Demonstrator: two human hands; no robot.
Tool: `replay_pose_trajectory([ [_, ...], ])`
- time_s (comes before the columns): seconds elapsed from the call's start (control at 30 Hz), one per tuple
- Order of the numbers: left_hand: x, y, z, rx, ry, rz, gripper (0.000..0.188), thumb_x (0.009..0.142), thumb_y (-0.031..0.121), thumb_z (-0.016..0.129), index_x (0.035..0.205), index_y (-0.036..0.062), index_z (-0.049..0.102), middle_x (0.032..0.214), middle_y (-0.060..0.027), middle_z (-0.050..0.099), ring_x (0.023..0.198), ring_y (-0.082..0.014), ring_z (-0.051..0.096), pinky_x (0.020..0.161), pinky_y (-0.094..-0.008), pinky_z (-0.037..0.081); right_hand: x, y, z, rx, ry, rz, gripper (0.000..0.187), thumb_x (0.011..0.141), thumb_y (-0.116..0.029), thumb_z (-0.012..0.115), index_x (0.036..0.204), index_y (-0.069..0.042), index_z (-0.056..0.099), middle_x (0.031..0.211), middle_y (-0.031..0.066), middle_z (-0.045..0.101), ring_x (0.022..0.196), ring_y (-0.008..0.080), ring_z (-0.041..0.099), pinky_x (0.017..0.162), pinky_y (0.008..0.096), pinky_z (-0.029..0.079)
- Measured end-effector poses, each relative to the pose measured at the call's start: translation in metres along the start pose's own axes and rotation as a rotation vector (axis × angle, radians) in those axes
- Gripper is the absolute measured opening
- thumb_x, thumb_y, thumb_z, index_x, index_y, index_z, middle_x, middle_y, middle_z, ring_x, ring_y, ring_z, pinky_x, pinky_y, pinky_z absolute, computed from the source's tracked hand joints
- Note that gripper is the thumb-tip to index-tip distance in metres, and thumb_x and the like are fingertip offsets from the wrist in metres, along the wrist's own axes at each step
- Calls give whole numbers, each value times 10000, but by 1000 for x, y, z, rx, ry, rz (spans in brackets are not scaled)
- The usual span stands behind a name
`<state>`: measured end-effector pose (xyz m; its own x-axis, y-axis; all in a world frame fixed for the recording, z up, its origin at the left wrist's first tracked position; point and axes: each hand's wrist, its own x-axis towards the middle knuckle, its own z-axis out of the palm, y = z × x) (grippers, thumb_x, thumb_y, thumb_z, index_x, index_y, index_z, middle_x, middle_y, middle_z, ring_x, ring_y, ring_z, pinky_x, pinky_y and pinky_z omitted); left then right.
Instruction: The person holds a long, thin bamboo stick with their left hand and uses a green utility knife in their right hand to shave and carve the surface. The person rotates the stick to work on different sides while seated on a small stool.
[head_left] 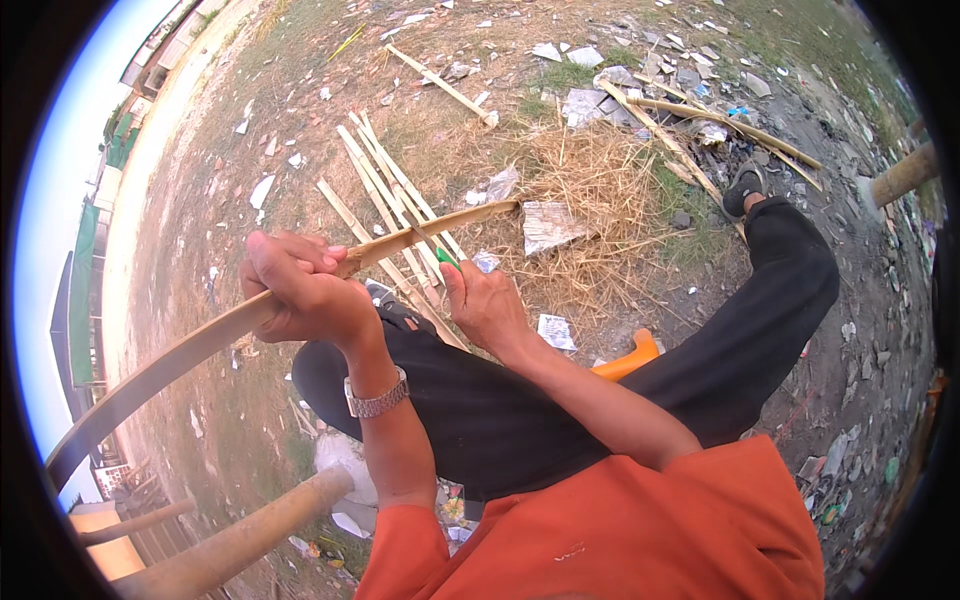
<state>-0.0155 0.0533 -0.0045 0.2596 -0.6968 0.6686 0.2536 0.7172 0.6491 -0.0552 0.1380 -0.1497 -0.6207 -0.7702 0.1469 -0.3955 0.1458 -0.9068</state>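
Observation:
My left hand [305,290] is closed round a long split bamboo strip [190,345], which runs from the lower left edge up across my lap. Its far end lies near a pale, rough block [552,228] on the ground. In my right hand [490,308] is a knife with a green handle [447,258]. The knife's narrow blade [415,228] crosses the bamboo strip just beyond my left hand, seemingly touching it. Below the strip's far half, several pale bamboo strips [385,185] lie side by side on the ground, beyond my bent left leg.
Dry straw [600,200] covers the ground ahead. Longer bamboo pieces [665,135] lie near my sandalled right foot [745,188]. An orange plastic piece [635,355] shows between my legs. Thick poles stand at lower left [250,520] and right [905,180]. Rubble and litter are scattered around.

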Motion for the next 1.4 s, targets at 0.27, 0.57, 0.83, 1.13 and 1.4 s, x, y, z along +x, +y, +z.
replay_pose_trajectory([
  [0.27,0,1,6,-3,13,-20,374,915,80,499,568,87,359,428,-40,417,339,-99,388,388,-229,388,8,7,-9,-75,15,5,478,984,-344,385,699,13,527,551,265,521,558,441,561,546,506,438],
  [0.57,-6,1,3,14,-32,2,394,936,115,508,567,86,372,428,-40,415,344,-98,391,412,-232,395,10,-14,-29,133,-90,44,517,988,-379,349,754,39,543,593,256,526,597,437,549,593,480,415],
  [0.83,-9,8,9,190,114,-43,457,962,269,530,574,70,392,460,-14,401,379,-88,399,383,-225,395,7,-16,-10,140,-48,5,458,965,-369,420,722,2,534,564,259,557,589,452,586,585,521,482],
  [1.13,-12,8,4,207,36,14,474,965,290,521,566,70,391,445,-14,392,373,-88,399,379,-224,401,0,38,-16,17,-35,173,539,987,-373,356,753,43,607,573,249,537,535,406,543,575,490,427],
  [1.4,-8,11,9,206,67,-1,476,961,289,529,561,75,386,448,-16,388,377,-93,402,378,-227,388,13,87,-7,-82,-184,455,526,983,-383,358,715,21,563,612,270,562,604,460,563,638,510,443],
])
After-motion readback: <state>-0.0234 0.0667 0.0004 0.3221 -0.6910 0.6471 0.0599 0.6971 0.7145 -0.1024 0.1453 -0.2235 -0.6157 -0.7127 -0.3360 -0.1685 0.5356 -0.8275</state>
